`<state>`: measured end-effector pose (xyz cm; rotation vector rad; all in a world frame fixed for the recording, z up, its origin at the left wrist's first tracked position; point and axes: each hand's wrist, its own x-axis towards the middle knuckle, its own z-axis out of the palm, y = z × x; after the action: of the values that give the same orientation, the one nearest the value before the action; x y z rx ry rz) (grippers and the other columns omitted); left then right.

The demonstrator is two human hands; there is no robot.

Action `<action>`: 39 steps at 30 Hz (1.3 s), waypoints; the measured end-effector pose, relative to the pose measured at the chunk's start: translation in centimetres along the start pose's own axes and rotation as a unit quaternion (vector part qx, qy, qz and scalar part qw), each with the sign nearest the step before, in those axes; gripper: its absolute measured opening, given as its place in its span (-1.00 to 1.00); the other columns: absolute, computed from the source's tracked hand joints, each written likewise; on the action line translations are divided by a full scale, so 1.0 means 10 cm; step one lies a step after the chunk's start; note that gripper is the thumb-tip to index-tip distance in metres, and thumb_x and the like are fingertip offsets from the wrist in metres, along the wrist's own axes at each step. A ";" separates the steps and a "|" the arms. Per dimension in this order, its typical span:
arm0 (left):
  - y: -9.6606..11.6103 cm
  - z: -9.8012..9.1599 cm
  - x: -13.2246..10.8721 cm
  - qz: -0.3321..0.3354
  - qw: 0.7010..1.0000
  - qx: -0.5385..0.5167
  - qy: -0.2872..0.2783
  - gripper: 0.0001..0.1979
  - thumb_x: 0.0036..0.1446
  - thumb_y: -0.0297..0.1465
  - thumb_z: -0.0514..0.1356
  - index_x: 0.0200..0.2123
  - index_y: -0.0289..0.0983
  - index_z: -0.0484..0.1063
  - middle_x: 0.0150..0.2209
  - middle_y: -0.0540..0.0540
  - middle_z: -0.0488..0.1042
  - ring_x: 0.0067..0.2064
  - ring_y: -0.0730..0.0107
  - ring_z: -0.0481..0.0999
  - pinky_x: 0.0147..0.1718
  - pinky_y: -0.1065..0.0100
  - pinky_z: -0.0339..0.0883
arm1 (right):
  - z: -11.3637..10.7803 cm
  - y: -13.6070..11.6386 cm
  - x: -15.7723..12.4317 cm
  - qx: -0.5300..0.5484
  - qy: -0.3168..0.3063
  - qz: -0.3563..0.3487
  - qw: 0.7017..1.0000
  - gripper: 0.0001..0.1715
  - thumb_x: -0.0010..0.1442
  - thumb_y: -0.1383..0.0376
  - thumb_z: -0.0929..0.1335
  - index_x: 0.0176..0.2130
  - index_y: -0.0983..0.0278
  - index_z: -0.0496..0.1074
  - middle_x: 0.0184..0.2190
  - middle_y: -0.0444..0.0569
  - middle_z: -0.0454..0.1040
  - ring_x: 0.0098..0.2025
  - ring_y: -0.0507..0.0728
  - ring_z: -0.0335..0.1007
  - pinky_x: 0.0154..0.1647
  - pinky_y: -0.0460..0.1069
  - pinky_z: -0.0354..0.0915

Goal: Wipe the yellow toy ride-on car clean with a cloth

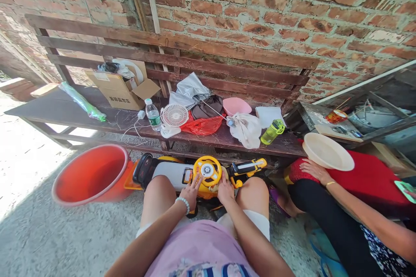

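Observation:
A yellow toy steering wheel (207, 171) tops a yellow, white and black ride-on toy vehicle (169, 175) between my knees. My left hand (189, 195), with a beaded bracelet at the wrist, reaches the wheel's lower left with fingers stretched out on it. At the wheel's lower right is my right hand (225, 189), its fingers close together on a small crumpled beige piece that looks like cloth (214, 188). Part of this piece is hidden by the hand. The toy's yellow digger arm (250, 167) sticks out to the right, and its black seat back (143, 171) stands at the left.
A red-orange tub (91, 175) stands left of the toy. Behind it, a dark wooden bench (279, 146) bears a cardboard box (120, 93), water bottle (153, 114), white fan (174, 117), bags and green bottle (272, 132). A co-worker's hand (315, 170) is beside a cream basin (328, 151) at right.

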<state>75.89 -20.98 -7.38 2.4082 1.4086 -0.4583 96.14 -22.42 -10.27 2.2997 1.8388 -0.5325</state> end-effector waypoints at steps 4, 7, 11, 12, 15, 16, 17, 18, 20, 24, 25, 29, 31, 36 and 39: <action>0.02 0.00 0.00 -0.010 1.000 0.011 0.004 0.14 -0.01 -0.54 0.18 0.53 -0.19 -0.41 0.56 -0.25 -0.37 0.19 -0.04 0.45 0.03 0.07 0.49 | 0.14 -0.17 -0.05 -0.011 -0.051 -0.073 0.996 -0.36 0.25 0.46 0.24 0.27 0.20 0.41 0.29 0.16 0.40 0.25 0.32 0.37 0.19 0.17 0.32; 0.00 0.00 0.00 -0.003 1.000 0.015 0.000 0.17 -0.01 -0.53 0.21 0.53 -0.15 -0.45 0.56 -0.24 -0.37 0.19 -0.08 0.45 0.03 0.05 0.50 | 0.20 -0.21 -0.05 0.003 -0.061 -0.095 0.994 -0.29 0.13 0.47 0.34 0.27 0.25 0.40 0.28 0.22 0.41 0.26 0.36 0.36 0.18 0.18 0.33; 0.01 0.01 0.01 -0.010 1.000 0.023 -0.003 0.17 0.01 -0.55 0.21 0.52 -0.14 -0.47 0.56 -0.25 -0.39 0.21 -0.09 0.45 0.04 0.06 0.50 | 0.15 -0.10 -0.03 0.034 -0.065 -0.129 0.989 -0.12 0.03 0.46 0.42 0.33 0.17 0.33 0.32 0.11 0.38 0.33 0.32 0.29 0.26 0.12 0.26; 0.02 0.00 0.01 -0.014 1.000 0.023 -0.004 0.16 0.01 -0.56 0.20 0.52 -0.14 -0.47 0.56 -0.24 -0.40 0.21 -0.08 0.45 0.05 0.06 0.49 | 0.13 -0.08 -0.02 0.040 -0.062 -0.124 0.990 -0.15 0.06 0.45 0.41 0.32 0.16 0.34 0.33 0.09 0.38 0.32 0.31 0.29 0.27 0.12 0.25; 0.03 -0.02 0.00 -0.014 1.000 0.022 -0.007 0.14 0.02 -0.59 0.16 0.52 -0.16 -0.47 0.56 -0.19 -0.42 0.20 -0.03 0.46 0.07 0.09 0.47 | 0.10 -0.10 -0.02 0.044 -0.050 -0.075 0.995 -0.39 0.25 0.44 0.27 0.25 0.18 0.44 0.27 0.11 0.44 0.27 0.29 0.35 0.24 0.15 0.27; 0.04 -0.03 -0.01 -0.009 1.000 0.021 -0.007 0.13 0.03 -0.60 0.15 0.52 -0.16 -0.46 0.56 -0.18 -0.43 0.19 -0.02 0.47 0.07 0.10 0.47 | 0.11 -0.14 -0.02 0.043 -0.048 -0.057 0.996 -0.43 0.30 0.45 0.22 0.22 0.20 0.46 0.25 0.13 0.46 0.25 0.29 0.37 0.23 0.16 0.28; 0.04 -0.04 -0.01 -0.007 1.000 0.022 -0.008 0.11 0.03 -0.60 0.14 0.52 -0.16 -0.46 0.56 -0.18 -0.42 0.19 -0.02 0.47 0.06 0.10 0.47 | 0.13 -0.19 -0.04 0.041 -0.049 -0.045 0.997 -0.44 0.33 0.46 0.19 0.20 0.21 0.48 0.23 0.15 0.47 0.25 0.29 0.38 0.21 0.15 0.28; 0.05 -0.05 -0.02 -0.006 1.000 0.024 -0.009 0.10 0.04 -0.60 0.13 0.52 -0.16 -0.45 0.56 -0.19 -0.41 0.18 -0.01 0.47 0.05 0.11 0.47 | 0.16 -0.25 -0.05 0.039 -0.050 -0.041 0.997 -0.44 0.34 0.47 0.18 0.20 0.22 0.48 0.22 0.17 0.48 0.25 0.29 0.38 0.20 0.15 0.29; 0.06 -0.06 -0.02 -0.011 0.999 0.028 -0.013 0.10 0.05 -0.60 0.14 0.53 -0.16 -0.42 0.56 -0.21 -0.39 0.18 -0.01 0.47 0.04 0.13 0.47 | 0.23 -0.40 -0.09 0.036 -0.044 -0.058 0.997 -0.42 0.32 0.50 0.19 0.22 0.24 0.45 0.22 0.21 0.47 0.25 0.31 0.38 0.19 0.16 0.30; 0.08 -0.07 -0.02 -0.023 0.999 0.032 -0.017 0.09 0.07 -0.57 0.19 0.53 -0.19 -0.37 0.56 -0.28 -0.37 0.19 -0.04 0.45 0.04 0.12 0.48 | 0.36 -0.60 -0.17 0.030 -0.034 -0.168 0.985 -0.29 0.26 0.53 0.22 0.35 0.26 0.30 0.32 0.24 0.36 0.33 0.34 0.28 0.22 0.25 0.28; 0.07 -0.08 -0.02 -0.022 0.999 0.033 -0.017 0.08 0.08 -0.55 0.20 0.53 -0.19 -0.36 0.56 -0.28 -0.36 0.18 -0.04 0.46 0.03 0.11 0.49 | 0.37 -0.61 -0.17 0.026 -0.039 -0.189 0.981 -0.27 0.26 0.53 0.21 0.36 0.26 0.27 0.33 0.23 0.34 0.33 0.35 0.27 0.23 0.27 0.27; 0.04 -0.09 -0.03 -0.011 0.999 0.035 -0.030 0.08 0.08 -0.56 0.19 0.53 -0.14 -0.38 0.56 -0.23 -0.39 0.19 -0.06 0.45 0.04 0.05 0.50 | 0.33 -0.51 -0.12 0.023 -0.035 -0.182 0.982 -0.26 0.27 0.52 0.22 0.38 0.20 0.26 0.31 0.20 0.39 0.30 0.34 0.32 0.24 0.24 0.25; 0.03 -0.10 -0.03 -0.011 0.999 0.030 -0.031 0.10 0.07 -0.58 0.17 0.52 -0.11 -0.42 0.56 -0.19 -0.41 0.21 -0.06 0.44 0.05 0.04 0.50 | 0.31 -0.42 -0.07 0.033 -0.029 -0.154 0.987 -0.24 0.21 0.49 0.31 0.35 0.17 0.30 0.31 0.18 0.39 0.32 0.35 0.28 0.25 0.21 0.24; 0.04 -0.13 -0.04 -0.010 0.999 0.019 -0.032 0.08 0.08 -0.59 0.12 0.52 -0.12 -0.44 0.56 -0.19 -0.42 0.23 -0.05 0.43 0.07 0.06 0.48 | 0.39 -0.22 -0.05 0.083 -0.025 -0.067 0.994 -0.26 -0.05 0.45 0.47 0.15 0.21 0.49 0.25 0.15 0.42 0.26 0.37 0.29 0.17 0.12 0.27; 0.05 -0.15 -0.05 -0.004 0.999 0.011 -0.030 0.05 0.09 -0.60 0.11 0.53 -0.16 -0.40 0.56 -0.22 -0.41 0.25 -0.06 0.42 0.09 0.08 0.46 | 0.51 -0.07 -0.06 0.228 0.015 0.022 0.973 -0.34 -0.05 0.45 0.42 0.08 0.23 0.52 0.21 0.16 0.44 0.21 0.32 0.35 0.14 0.11 0.28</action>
<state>76.25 -20.93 -5.80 2.3850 1.3958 -0.5460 94.48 -24.47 -14.69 2.6293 1.8251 -1.0108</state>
